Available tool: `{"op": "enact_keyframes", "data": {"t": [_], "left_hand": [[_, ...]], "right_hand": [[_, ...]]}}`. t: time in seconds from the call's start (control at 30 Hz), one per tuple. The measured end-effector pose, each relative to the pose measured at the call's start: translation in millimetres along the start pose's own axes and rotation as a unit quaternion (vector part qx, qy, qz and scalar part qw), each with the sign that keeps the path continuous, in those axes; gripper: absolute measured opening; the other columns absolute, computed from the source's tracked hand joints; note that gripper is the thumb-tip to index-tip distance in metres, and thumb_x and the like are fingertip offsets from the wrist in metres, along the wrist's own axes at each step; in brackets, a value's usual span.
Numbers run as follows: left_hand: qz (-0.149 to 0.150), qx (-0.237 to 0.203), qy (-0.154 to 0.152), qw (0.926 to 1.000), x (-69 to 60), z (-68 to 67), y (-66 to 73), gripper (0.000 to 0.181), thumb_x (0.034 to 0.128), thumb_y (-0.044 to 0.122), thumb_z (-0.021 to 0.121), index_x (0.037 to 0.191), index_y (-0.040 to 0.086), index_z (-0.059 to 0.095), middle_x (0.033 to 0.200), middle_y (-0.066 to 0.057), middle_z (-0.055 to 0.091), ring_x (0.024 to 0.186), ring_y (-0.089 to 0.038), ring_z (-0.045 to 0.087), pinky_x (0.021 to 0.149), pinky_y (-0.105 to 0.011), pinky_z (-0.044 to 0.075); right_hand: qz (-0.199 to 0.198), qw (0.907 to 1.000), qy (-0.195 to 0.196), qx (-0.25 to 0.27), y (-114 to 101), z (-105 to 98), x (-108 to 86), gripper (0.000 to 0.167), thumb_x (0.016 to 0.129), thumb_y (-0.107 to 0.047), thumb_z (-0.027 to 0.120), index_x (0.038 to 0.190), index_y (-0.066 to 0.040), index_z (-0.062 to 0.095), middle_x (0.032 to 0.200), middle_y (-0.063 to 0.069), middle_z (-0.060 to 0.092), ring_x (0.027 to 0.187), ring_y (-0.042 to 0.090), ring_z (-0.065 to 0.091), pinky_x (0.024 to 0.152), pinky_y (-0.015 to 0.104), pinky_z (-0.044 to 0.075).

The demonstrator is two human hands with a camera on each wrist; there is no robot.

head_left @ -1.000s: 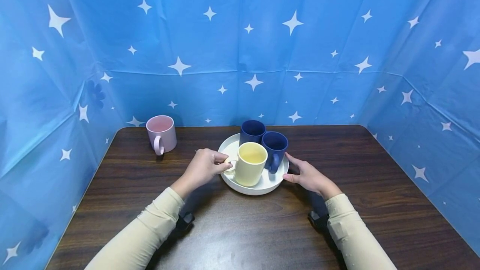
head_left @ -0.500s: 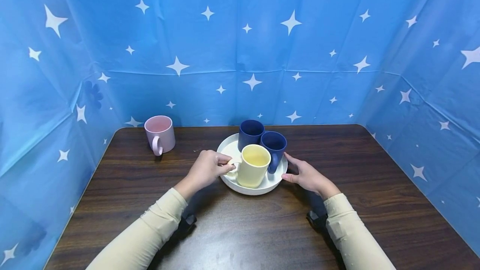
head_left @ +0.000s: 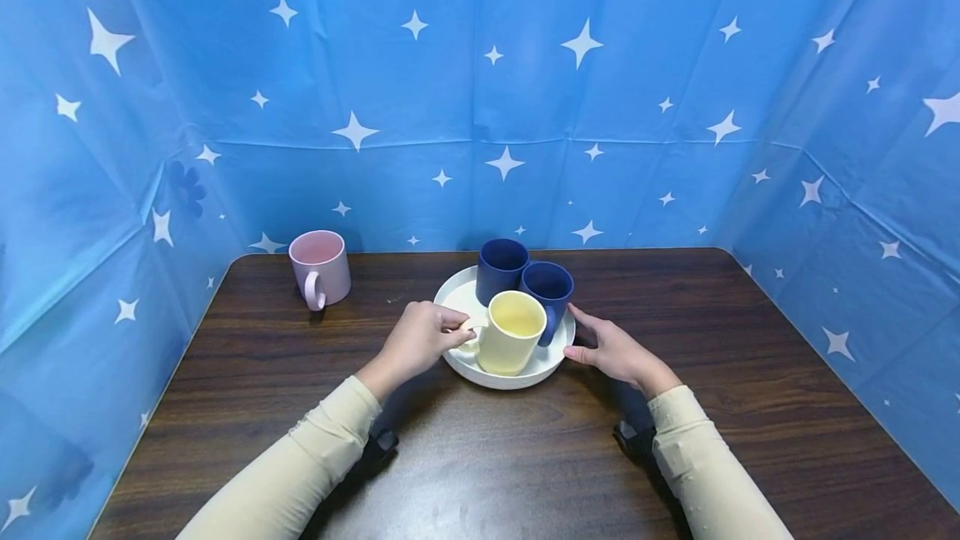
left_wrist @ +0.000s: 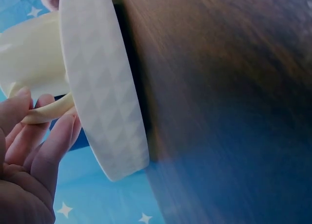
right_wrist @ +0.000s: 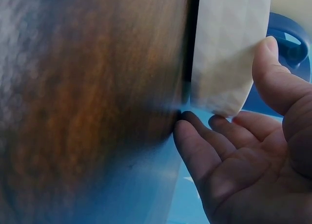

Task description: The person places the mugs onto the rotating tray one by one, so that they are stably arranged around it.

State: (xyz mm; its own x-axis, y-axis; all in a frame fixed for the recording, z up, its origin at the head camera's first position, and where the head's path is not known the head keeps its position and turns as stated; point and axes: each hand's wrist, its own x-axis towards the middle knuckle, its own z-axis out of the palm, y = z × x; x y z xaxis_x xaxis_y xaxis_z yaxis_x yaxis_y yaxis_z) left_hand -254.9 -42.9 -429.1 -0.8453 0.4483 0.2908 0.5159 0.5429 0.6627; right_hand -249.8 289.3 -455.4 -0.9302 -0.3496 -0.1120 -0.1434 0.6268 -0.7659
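Note:
My left hand [head_left: 412, 340] pinches the handle of a pale yellow mug [head_left: 512, 344] between thumb and fingers. In the left wrist view, the thumb and fingers wrap the curved handle [left_wrist: 53, 111]. This mug is upright at the front of a round white tray [head_left: 491, 382], its base partly behind the rim. Two dark blue mugs, the rear one [head_left: 501, 273] and the front one [head_left: 551, 294], stand behind it on the tray. With thumb and fingers spread, my right hand [head_left: 618, 354] touches the tray's right side. Its thumb rests at the rim in the right wrist view [right_wrist: 270, 46].
At the back left of the dark wooden table [head_left: 495, 457] stands a pink mug [head_left: 330, 269], handle toward the front. Blue curtains [head_left: 465, 90] with white stars enclose the table's back and sides.
The yellow mug and my left hand have moved a little to the right across the tray, toward the front blue mug. My right hand and the tray stay nearly in place.

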Motion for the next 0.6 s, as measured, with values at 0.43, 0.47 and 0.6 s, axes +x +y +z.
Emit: {"op": "enact_keyframes", "data": {"t": [0.43, 0.47, 0.6], "left_hand": [[-0.013, -0.011, -0.018, 0.9997, 3.4, 2.2, 1.8, 0.006, 0.0897, 0.016, 0.079, 0.091, 0.01, 0.081, 0.072, 0.007, 0.069, 0.062, -0.007, 0.045, 0.056, -0.021, 0.035], [-0.015, -0.014, -0.022, 0.9996, 3.8, 2.6, 1.5, 0.006, 0.0899, 0.017, 0.079, 0.09, 0.011, 0.08, 0.069, 0.008, 0.066, 0.061, -0.007, 0.043, 0.055, -0.021, 0.033], [-0.024, -0.013, -0.032, 0.9991, 4.0, 4.0, 0.3, 0.007, 0.0901, 0.018, 0.078, 0.091, 0.011, 0.08, 0.069, 0.008, 0.064, 0.06, -0.007, 0.043, 0.054, -0.022, 0.033]], "right_hand": [[0.009, 1.0, 0.0, 0.002, -2.0, 1.5, -1.1, 0.079, 0.1, -0.023, 0.066, 0.161, -0.004, 0.02, 0.164, 0.022, 0.024, 0.148, 0.043, 0.028, 0.114, 0.058, 0.032], [0.009, 1.0, 0.0, 0.003, -2.1, 1.5, -1.1, 0.079, 0.1, -0.023, 0.066, 0.161, -0.004, 0.019, 0.164, 0.022, 0.024, 0.148, 0.043, 0.028, 0.114, 0.058, 0.032], [0.008, 1.0, -0.001, 0.003, -1.5, 1.2, -1.4, 0.08, 0.1, -0.023, 0.066, 0.161, -0.004, 0.019, 0.164, 0.023, 0.024, 0.148, 0.043, 0.028, 0.114, 0.058, 0.033]]}}
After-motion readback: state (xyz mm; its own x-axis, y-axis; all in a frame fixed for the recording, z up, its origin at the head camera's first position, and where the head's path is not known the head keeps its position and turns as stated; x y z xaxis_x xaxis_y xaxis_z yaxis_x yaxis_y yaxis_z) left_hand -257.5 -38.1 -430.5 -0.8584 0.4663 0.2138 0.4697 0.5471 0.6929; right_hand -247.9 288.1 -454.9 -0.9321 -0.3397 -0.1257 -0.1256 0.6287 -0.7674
